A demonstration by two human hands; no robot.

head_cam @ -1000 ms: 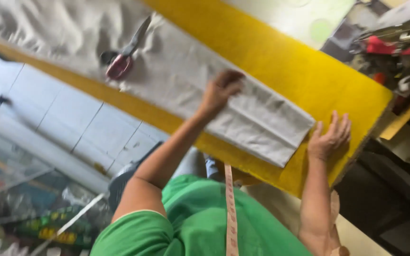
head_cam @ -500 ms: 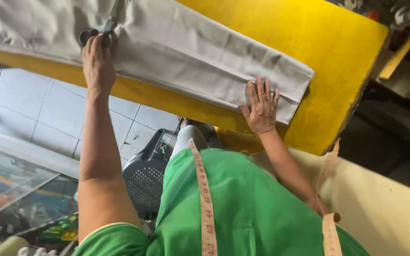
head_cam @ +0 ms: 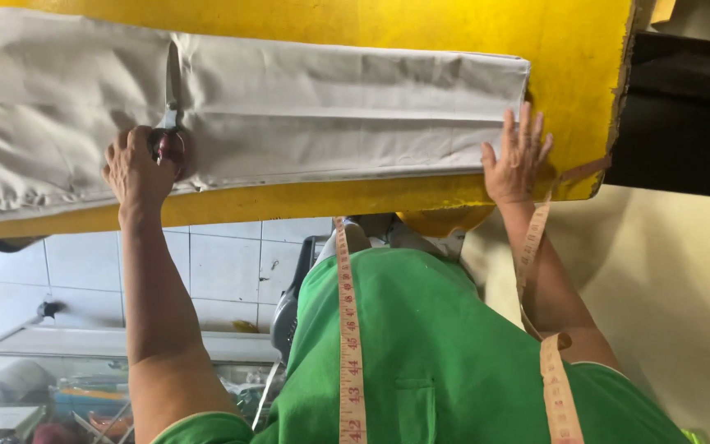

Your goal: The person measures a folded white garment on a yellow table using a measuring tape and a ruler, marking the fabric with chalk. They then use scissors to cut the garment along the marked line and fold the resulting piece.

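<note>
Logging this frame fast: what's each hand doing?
Left hand: closed on the scissors.
Right hand: open, flat on the grey cloth.

I see soft, even daylight across the yellow bench (head_cam: pixel 569 49) and grey cloth (head_cam: pixel 330 107), bright without glare. Faint shadows sit in the cloth's folds. The far right corner falls dark. Focus holds sharp centrally; the near left clutter looks slightly soft.
</note>
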